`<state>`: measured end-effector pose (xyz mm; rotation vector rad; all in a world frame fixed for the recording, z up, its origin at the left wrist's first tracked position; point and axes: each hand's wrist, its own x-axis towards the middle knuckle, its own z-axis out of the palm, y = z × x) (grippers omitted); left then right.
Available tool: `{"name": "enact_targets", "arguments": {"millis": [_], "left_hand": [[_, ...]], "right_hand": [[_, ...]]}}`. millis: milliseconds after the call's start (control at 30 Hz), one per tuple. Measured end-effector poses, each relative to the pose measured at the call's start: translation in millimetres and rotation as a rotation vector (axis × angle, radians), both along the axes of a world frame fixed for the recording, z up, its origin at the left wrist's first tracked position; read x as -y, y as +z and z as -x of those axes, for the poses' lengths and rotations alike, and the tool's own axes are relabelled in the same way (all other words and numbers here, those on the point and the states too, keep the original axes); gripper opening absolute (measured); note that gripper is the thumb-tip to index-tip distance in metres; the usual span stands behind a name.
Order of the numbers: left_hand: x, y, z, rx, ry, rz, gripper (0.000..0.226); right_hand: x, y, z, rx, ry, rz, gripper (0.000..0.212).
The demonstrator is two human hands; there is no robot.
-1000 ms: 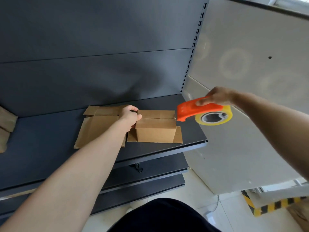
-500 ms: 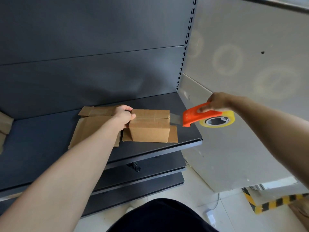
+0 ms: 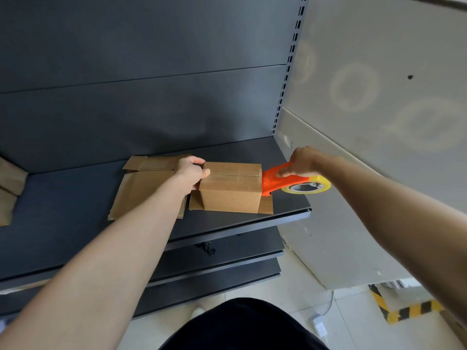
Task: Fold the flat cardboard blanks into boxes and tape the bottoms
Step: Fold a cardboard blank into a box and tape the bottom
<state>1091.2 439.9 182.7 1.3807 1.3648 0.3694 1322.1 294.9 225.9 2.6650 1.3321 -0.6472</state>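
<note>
A folded cardboard box stands on the dark metal shelf, its closed flaps facing up with a seam along the top. My left hand grips the box's left end, fingers curled over the edge. My right hand holds an orange tape dispenser with a yellow tape roll; the dispenser's nose touches the box's right end at the seam. A stack of flat cardboard blanks lies on the shelf left of the box, partly under my left arm.
More brown cardboard leans at the shelf's far left. A pale side panel closes off the right. Lower shelves jut out below. A yellow-black striped strip and a white plug lie on the tiled floor.
My right hand has brought the tape dispenser left and down until its nose meets the box's right end. My left hand has kept its hold on the box's left end.
</note>
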Motion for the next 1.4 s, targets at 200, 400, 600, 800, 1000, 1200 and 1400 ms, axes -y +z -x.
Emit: {"name": "enact_targets", "arguments": {"millis": [200,400,600,800,1000,1200,1400], "left_hand": [[-1,3,0,-0.002,-0.001,0.008,0.033],[2,6,2,-0.007,0.009,0.001,0.032],[3,6,1,-0.004,0.032,0.014,0.033],[0,8,0,-0.022,0.014,0.028,0.037],[-2,6,-1,-0.057,0.035,0.027,0.038],[-1,10,-3,-0.087,0.046,0.034,0.036],[0,17,-6,-0.119,0.021,0.066,0.042]], "right_hand": [[-3,2,7,0.138,0.075,-0.022,0.055],[-9,-3,21,0.389,0.238,0.004,0.044],[-29,-20,2,0.374,0.055,-0.125,0.030],[-61,-62,-6,0.317,0.028,-0.067,0.039],[-68,-85,5,0.148,-0.095,-0.141,0.044],[-64,-58,9,-0.029,-0.218,-0.349,0.033],[-48,-16,33,-0.612,-0.519,-0.242,0.047]]}}
